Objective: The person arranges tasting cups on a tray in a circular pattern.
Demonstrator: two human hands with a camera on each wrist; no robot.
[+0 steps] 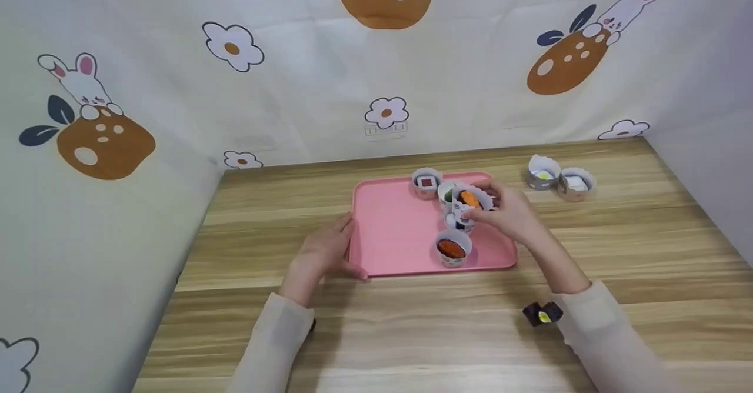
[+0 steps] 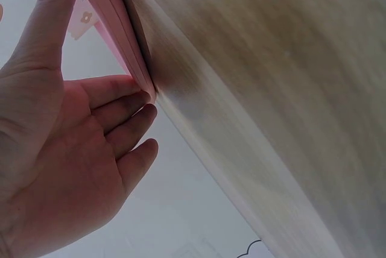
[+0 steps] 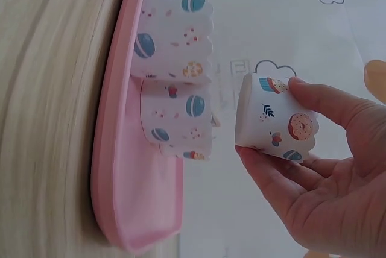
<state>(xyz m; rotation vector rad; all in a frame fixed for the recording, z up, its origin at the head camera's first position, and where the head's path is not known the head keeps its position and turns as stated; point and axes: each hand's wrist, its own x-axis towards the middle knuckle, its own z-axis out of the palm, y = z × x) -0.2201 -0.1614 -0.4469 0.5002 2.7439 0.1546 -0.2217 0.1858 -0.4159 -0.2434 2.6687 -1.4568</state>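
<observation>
- Pink, shallow, rectangular tray with rounded corners (image 1: 385,228): lies on the wood-grain surface (image 1: 423,334) and bears a cluster of pale, printed, scallop-rimmed cups.
- Held cup, white with doughnut and cupcake prints (image 3: 274,119): contains an orange piece (image 1: 469,199); it stands over the tray's right part, base toward the tray and apart from the cups seen there in the right wrist view.
- Right hand (image 1: 512,210): pinches the held cup by its sides, thumb against fingers, opened only to the cup's width.
- Left hand (image 1: 323,249): spread at the tray's left edge near the front corner; its fingers (image 2: 114,92) touch the rim, with the thumb (image 2: 45,35) extended along it; it grasps no cup.
- Cups on the tray: the red-centred cup (image 1: 426,184) at the rear, the green-filled cup (image 1: 445,197) beside it, and the orange-red-filled cup (image 1: 453,257) at the front; another is partly hidden below the right hand.
- Cups off the tray: a grey-walled cup (image 1: 542,180) and a white-filled cup (image 1: 575,188), side by side at the right rear.
- Step in hand, as judged: positioning one filled cup at the tray while the other hand steadies it; lifting or lowering cannot be told. The next move seems to call for a level cup and clearance from its neighbours.
</observation>
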